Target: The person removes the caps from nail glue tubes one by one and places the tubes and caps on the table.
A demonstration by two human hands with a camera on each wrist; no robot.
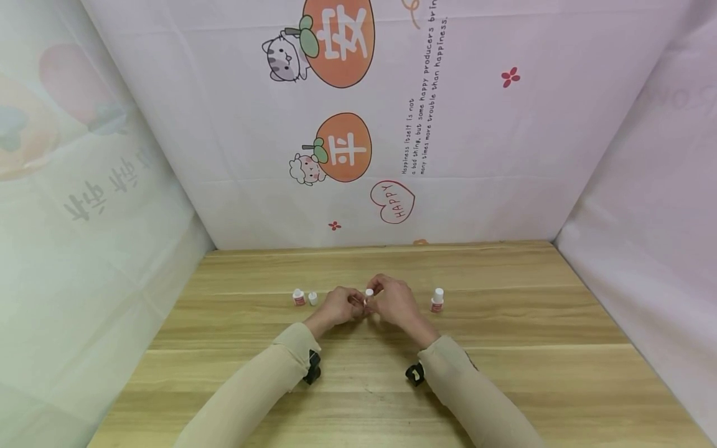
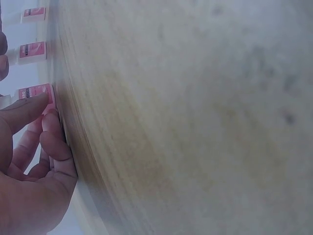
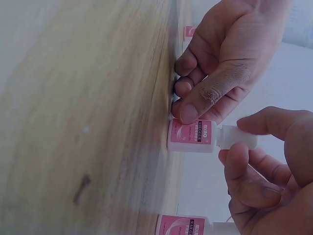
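Observation:
Between both hands stands a small nail glue bottle (image 3: 193,134) with a pink label and a white cap (image 3: 243,137), upright on the table. My left hand (image 1: 340,305) holds its body low down, the thumb lying over the label in the left wrist view. My right hand (image 1: 396,303) has thumb and fingers around the white cap. In the head view the bottle's lower part is mostly hidden by the fingers. Left of my left hand stands another glue bottle (image 1: 299,298), with a loose white cap (image 1: 313,299) beside it.
To the right of my right hand is a capped glue bottle (image 1: 437,300). The left wrist view shows two bottles beyond the held one, the nearer being a pink-labelled bottle (image 2: 33,51). A printed white cloth (image 1: 470,155) rises behind the wooden table (image 1: 358,398).

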